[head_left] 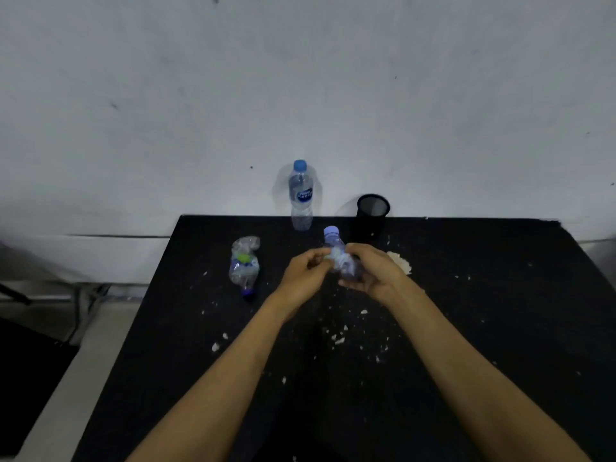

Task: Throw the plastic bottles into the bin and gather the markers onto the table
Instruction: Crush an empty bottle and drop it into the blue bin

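Note:
Over the middle of the black table, my left hand and my right hand both grip a small clear plastic bottle with a pale blue cap; its body looks crumpled between my fingers. A crushed clear bottle with a purple cap lies on the table to the left of my hands. A taller bottle with a blue cap and blue label stands upright at the table's far edge. No markers are visible.
A black mesh cup stands at the far edge, right of the upright bottle. A crumpled white scrap lies beside my right hand, and small white bits litter the tabletop. A grey wall rises behind; floor and a metal frame show at left.

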